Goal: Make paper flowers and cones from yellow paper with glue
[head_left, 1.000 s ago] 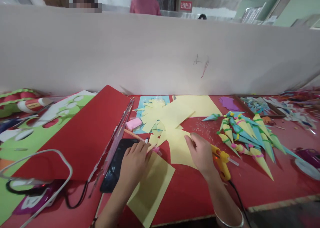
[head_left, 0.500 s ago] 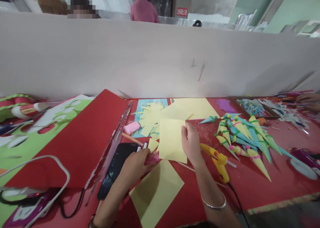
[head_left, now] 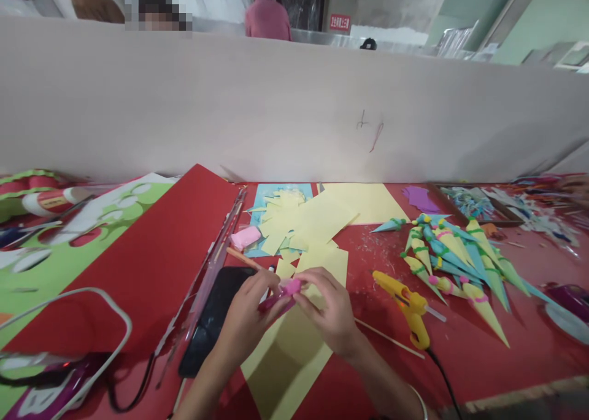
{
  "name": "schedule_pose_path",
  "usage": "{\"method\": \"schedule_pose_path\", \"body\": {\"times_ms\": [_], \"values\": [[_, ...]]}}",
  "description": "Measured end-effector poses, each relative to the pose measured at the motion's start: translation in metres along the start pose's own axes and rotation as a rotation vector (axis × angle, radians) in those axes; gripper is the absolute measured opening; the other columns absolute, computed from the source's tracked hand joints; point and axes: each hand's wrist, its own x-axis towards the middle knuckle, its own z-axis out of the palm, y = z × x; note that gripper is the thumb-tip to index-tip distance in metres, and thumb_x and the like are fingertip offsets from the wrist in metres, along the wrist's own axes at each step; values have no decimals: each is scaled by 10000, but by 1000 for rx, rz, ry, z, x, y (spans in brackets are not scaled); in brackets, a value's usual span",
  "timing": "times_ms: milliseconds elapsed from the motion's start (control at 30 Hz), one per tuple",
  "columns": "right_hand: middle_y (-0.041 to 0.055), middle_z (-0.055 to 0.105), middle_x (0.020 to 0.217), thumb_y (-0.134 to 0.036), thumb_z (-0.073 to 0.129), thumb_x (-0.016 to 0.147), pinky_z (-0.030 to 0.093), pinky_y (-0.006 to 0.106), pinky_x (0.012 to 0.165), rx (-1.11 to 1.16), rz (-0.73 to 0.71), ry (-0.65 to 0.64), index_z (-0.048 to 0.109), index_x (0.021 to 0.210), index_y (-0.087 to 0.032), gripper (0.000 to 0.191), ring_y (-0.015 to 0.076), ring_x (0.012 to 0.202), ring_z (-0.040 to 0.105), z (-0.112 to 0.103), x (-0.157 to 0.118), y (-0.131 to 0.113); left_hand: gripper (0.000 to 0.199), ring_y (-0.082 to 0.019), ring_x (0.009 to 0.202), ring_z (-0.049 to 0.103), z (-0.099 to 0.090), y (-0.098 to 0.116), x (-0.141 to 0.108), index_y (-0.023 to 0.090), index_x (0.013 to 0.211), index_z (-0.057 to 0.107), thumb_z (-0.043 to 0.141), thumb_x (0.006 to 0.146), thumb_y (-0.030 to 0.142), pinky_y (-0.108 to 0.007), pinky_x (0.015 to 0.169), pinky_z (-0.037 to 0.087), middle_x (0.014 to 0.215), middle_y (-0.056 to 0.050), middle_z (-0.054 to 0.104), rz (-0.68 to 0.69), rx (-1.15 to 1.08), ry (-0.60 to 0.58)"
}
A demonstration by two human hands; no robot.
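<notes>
My left hand (head_left: 248,309) holds a small bright pink lump (head_left: 291,287) that looks like soft modelling clay, with what seems to be a shiny pink wrapper around its lower part. The fingers of my right hand (head_left: 334,309) close on the lump's other side. Below both hands lies a pale yellow paper sheet (head_left: 288,371). Another yellow sheet (head_left: 335,263) sits just beyond my right fingers. Cut yellow paper pieces (head_left: 278,220) are heaped behind, over light blue paper. A black phone (head_left: 211,322) lies beside my left forearm.
At right are a yellow glue gun (head_left: 407,303), its cord running off the front edge, a thin stick (head_left: 391,339) and a pile of paper cones (head_left: 446,254). Red board (head_left: 151,254) covers the left. A pale partition (head_left: 276,107) stands behind. A tray (head_left: 473,204) holds scraps.
My right hand has let go of the yellow sheet, which now lies on the table, and has moved left to the pink lump. My left hand has lifted the pink lump and wrapper.
</notes>
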Motion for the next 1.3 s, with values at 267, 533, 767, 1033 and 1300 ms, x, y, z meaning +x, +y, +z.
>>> {"method": "schedule_pose_path", "body": {"times_ms": [267, 533, 767, 1033, 1300], "values": [[17, 614, 849, -126, 592, 775, 483, 232, 712, 145, 55, 204, 562, 976, -212, 221, 125, 782, 585, 7, -8, -9, 118, -107, 607, 476, 4, 19, -4, 199, 716, 445, 463, 831, 179, -206, 569, 401, 673, 26, 499, 11, -116, 159], [33, 589, 839, -104, 544, 789, 485, 274, 724, 133, -34, 162, 598, 885, -218, 158, 149, 811, 576, 4, -10, -16, 149, -130, 655, 509, 3, 28, -4, 200, 670, 485, 470, 818, 211, -243, 597, 415, 690, 0, 529, -6, -177, 197], [50, 560, 908, -164, 515, 808, 472, 295, 771, 169, 64, -4, 619, 977, -225, 207, 165, 871, 556, 1, -14, -20, 150, -141, 652, 530, 0, 24, -8, 202, 673, 522, 505, 810, 261, -253, 587, 432, 692, -11, 555, 13, -174, 152], [46, 553, 872, -260, 527, 822, 467, 265, 765, 271, 144, -169, 645, 847, -184, 143, 152, 854, 562, -2, -17, -20, 144, -121, 626, 513, 5, 26, -16, 199, 691, 502, 479, 828, 238, -218, 568, 410, 672, 9, 527, 27, -269, 107], [35, 571, 808, -239, 528, 811, 463, 262, 683, 204, 214, -105, 636, 843, -197, 120, 147, 763, 555, -8, -24, -9, 201, -113, 554, 526, 6, 23, -19, 204, 971, 507, 463, 828, 338, -205, 532, 397, 726, 18, 611, -305, -259, -362]]}}
